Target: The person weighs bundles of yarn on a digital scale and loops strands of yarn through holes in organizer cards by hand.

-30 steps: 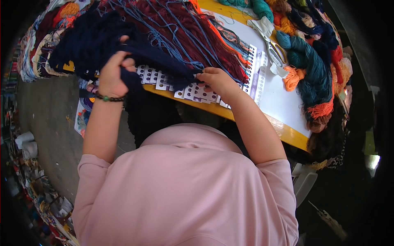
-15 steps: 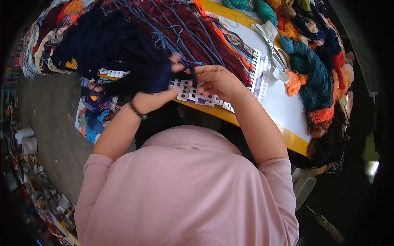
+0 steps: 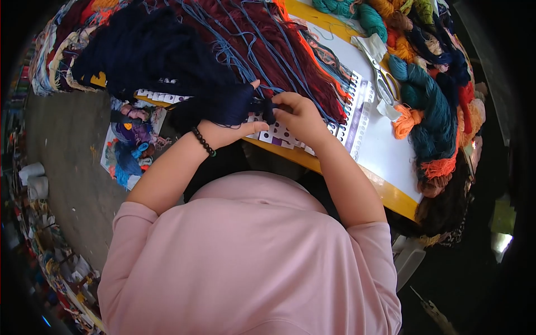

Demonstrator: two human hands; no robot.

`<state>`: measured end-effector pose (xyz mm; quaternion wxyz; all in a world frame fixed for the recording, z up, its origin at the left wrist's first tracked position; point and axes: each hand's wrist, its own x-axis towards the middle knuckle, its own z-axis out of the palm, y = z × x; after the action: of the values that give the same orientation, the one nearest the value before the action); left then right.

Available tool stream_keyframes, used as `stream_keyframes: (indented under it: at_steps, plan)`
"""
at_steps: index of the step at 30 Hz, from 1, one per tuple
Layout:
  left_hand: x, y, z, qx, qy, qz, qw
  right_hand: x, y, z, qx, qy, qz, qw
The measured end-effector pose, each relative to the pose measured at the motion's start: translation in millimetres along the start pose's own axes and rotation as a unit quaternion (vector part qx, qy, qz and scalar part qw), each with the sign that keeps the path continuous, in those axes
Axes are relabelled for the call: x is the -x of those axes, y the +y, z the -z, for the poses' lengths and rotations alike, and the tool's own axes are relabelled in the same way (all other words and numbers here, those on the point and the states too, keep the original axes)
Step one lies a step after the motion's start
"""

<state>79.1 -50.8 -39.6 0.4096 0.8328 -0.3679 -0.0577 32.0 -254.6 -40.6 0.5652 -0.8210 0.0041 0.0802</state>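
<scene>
A skein of navy yarn (image 3: 223, 106) lies across my left hand (image 3: 226, 133), its thumb stretched out below and one fingertip showing above. The yarn hides most of that hand's fingers. Just to the right, my right hand (image 3: 301, 118) pinches a dark navy strand (image 3: 268, 111) close to the skein. Beneath both hands are white cards with punched holes (image 3: 279, 134). The larger heap of navy yarn (image 3: 151, 50) spreads to the upper left, joining the part I hold.
Long maroon threads (image 3: 245, 44) with blue strands lie behind my hands. Scissors (image 3: 382, 81) rest on the white tabletop (image 3: 385, 151) at the right. Teal skeins (image 3: 424, 111) and an orange bundle (image 3: 407, 121) are beyond. Yellow edging (image 3: 391, 204) borders the table.
My left hand has turned and steadied under the navy skein, which now covers more of its fingers. My right hand has drawn its fingers in around the strand.
</scene>
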Motion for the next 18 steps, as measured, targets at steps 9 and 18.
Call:
stream_keyframes:
  at_steps: [9,18]
  plan:
    - [-5,4,2,0.025,-0.041,0.065,0.997,4,12,3,-0.221,-0.026,-0.060,0.973]
    - [-4,0,-7,0.004,-0.005,0.038,0.999,7,11,-1,-0.254,0.037,-0.019,0.966]
